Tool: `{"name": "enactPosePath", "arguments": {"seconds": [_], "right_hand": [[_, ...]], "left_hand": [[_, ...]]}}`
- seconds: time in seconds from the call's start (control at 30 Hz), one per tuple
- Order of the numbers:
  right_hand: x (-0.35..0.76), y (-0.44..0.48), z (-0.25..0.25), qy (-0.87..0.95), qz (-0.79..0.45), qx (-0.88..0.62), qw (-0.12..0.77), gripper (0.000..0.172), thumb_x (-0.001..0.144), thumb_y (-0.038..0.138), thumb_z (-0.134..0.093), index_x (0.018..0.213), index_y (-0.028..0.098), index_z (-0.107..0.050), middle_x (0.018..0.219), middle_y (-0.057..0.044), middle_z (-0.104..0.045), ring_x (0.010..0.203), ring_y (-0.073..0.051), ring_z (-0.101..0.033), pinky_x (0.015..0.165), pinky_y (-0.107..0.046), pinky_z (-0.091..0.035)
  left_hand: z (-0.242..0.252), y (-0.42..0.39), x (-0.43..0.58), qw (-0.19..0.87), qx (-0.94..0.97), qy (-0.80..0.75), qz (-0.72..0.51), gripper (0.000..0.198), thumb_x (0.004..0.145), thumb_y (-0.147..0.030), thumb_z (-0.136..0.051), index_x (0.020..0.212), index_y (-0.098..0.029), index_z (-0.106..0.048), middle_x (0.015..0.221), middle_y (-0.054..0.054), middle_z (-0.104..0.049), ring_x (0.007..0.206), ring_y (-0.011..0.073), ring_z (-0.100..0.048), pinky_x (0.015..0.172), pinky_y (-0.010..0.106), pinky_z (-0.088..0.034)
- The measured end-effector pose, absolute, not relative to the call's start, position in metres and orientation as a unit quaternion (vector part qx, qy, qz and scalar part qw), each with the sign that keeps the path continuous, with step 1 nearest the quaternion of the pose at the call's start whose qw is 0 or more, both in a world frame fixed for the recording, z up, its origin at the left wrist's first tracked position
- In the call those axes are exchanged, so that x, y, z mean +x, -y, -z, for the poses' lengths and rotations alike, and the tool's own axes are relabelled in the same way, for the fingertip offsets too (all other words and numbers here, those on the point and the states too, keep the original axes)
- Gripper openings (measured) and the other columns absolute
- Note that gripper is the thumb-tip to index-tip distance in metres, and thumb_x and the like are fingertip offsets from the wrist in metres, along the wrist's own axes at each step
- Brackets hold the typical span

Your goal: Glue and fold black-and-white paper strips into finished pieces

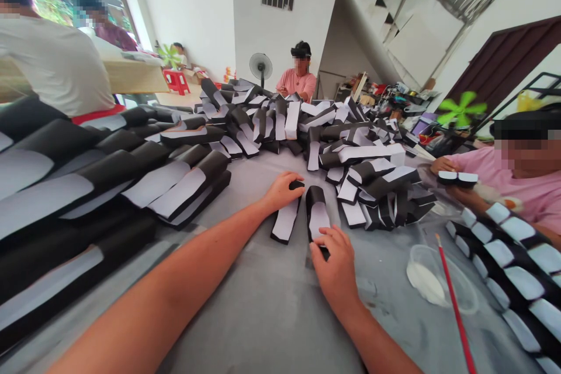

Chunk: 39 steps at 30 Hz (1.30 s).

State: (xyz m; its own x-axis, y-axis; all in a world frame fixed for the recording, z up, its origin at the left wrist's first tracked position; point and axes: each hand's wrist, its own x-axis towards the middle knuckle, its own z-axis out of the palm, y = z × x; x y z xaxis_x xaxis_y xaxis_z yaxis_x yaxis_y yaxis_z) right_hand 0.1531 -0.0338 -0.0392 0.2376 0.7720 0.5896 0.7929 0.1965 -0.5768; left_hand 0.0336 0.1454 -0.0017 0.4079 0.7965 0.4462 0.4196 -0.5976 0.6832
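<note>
Black strips [317, 210], perhaps foam, under left hand [281, 191], right hand [335, 272]; piles [372, 181] around.

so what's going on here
The person's left hand holds the end of a black-and-white strip, and the right hand holds a second strip, both on a grey sheet. Heaps of similar strips surround them. A co-worker in pink holds another near a bowl of white paste and a red brush.

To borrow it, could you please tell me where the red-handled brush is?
In the head view, the red-handled brush lies lower right, across a clear dish, beside the right hand.
</note>
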Motion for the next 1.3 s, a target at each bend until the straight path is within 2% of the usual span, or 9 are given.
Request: {"name": "enactPosePath", "arguments": {"seconds": [0.13,0.23,0.3,0.37,0.43,0.6,0.8,1.03,1.3], "right_hand": [[0.159,0.035,0.034,0.518,-0.046,-0.646,0.559,0.019,0.084,0.035,-0.051,0.075,0.021,-0.061,0.1,-0.009,-0.066,0.097,-0.022,-0.059,0.088,-0.038,-0.044],[0.161,0.036,0.032,0.475,-0.082,-0.644,0.594,0.024,0.084,0.041,-0.05,0.077,0.02,-0.06,0.101,-0.01,-0.067,0.092,-0.021,-0.06,0.083,-0.036,-0.045],[0.161,0.037,0.03,0.465,-0.083,-0.637,0.609,0.025,0.084,0.042,-0.05,0.079,0.019,-0.059,0.101,-0.01,-0.066,0.092,-0.021,-0.06,0.082,-0.035,-0.044],[0.159,0.039,0.029,0.463,-0.074,-0.628,0.621,0.024,0.085,0.041,-0.049,0.082,0.02,-0.059,0.105,-0.01,-0.066,0.095,-0.021,-0.059,0.083,-0.035,-0.044],[0.158,0.04,0.027,0.467,-0.066,-0.618,0.629,0.023,0.086,0.039,-0.047,0.086,0.02,-0.059,0.108,-0.01,-0.065,0.098,-0.021,-0.058,0.085,-0.036,-0.043],[0.157,0.041,0.027,0.484,-0.074,-0.606,0.627,0.023,0.087,0.039,-0.046,0.089,0.02,-0.058,0.108,-0.01,-0.064,0.101,-0.021,-0.057,0.087,-0.037,-0.043],[0.158,0.035,0.031,0.486,-0.116,-0.619,0.606,0.025,0.085,0.042,-0.046,0.083,0.02,-0.057,0.104,-0.01,-0.063,0.097,-0.021,-0.057,0.085,-0.037,-0.044],[0.156,0.03,0.034,0.463,-0.105,-0.648,0.596,0.038,0.08,0.042,-0.051,0.11,0.018,-0.052,0.112,-0.011,-0.059,0.102,-0.023,-0.055,0.09,-0.042,-0.043],[0.155,0.033,0.035,0.503,-0.062,-0.617,0.602,0.038,0.085,0.042,-0.048,0.117,0.02,-0.047,0.117,-0.011,-0.056,0.107,-0.024,-0.054,0.092,-0.045,-0.043]], "left_hand": [[-0.011,-0.135,0.039,0.219,0.765,-0.401,-0.455,0.016,0.075,-0.02,-0.055,0.088,-0.02,-0.065,0.098,0.004,-0.064,0.095,0.018,-0.059,0.093,0.033,-0.046],[-0.02,-0.12,0.051,0.334,0.702,-0.418,-0.47,0.021,0.076,-0.017,-0.052,0.096,-0.019,-0.06,0.1,0.004,-0.064,0.078,0.0135,-0.06,0.079,0.03,-0.051],[-0.022,-0.106,0.061,0.437,0.633,-0.431,-0.472,0.033,0.076,-0.018,-0.053,0.109,-0.018,-0.053,0.117,0.008,-0.059,0.086,0.0148,-0.061,0.076,0.029,-0.051],[-0.022,-0.089,0.071,0.508,0.559,-0.448,-0.479,0.047,0.077,-0.025,-0.058,0.121,-0.02,-0.045,0.135,0.011,-0.048,0.111,0.0188,-0.054,0.083,0.028,-0.049],[-0.021,-0.072,0.078,0.589,0.501,-0.437,-0.46,0.05,0.079,-0.034,-0.059,0.125,-0.022,-0.041,0.138,0.012,-0.046,0.118,0.0196,-0.05,0.085,0.028,-0.048],[-0.016,-0.041,0.086,0.764,0.414,-0.338,-0.363,0.039,0.083,-0.05,-0.048,0.111,-0.023,-0.05,0.095,0.004,-0.061,0.078,0.0134,-0.061,0.06,0.023,-0.047],[0.0,-0.035,0.089,0.77,0.394,-0.327,-0.38,0.038,0.077,-0.025,-0.06,0.113,-0.022,-0.048,0.08,-0.002,-0.055,0.066,0.0087,-0.055,0.055,0.019,-0.041],[0.01,-0.04,0.09,0.778,0.387,-0.306,-0.389,0.038,0.074,-0.024,-0.064,0.108,-0.019,-0.049,0.081,-0.001,-0.056,0.064,0.01,-0.056,0.056,0.022,-0.043],[0.012,-0.036,0.087,0.785,0.38,-0.27,-0.408,0.041,0.072,-0.024,-0.068,0.108,-0.018,-0.049,0.083,0.0,-0.059,0.066,0.0097,-0.058,0.062,0.023,-0.045]]}}
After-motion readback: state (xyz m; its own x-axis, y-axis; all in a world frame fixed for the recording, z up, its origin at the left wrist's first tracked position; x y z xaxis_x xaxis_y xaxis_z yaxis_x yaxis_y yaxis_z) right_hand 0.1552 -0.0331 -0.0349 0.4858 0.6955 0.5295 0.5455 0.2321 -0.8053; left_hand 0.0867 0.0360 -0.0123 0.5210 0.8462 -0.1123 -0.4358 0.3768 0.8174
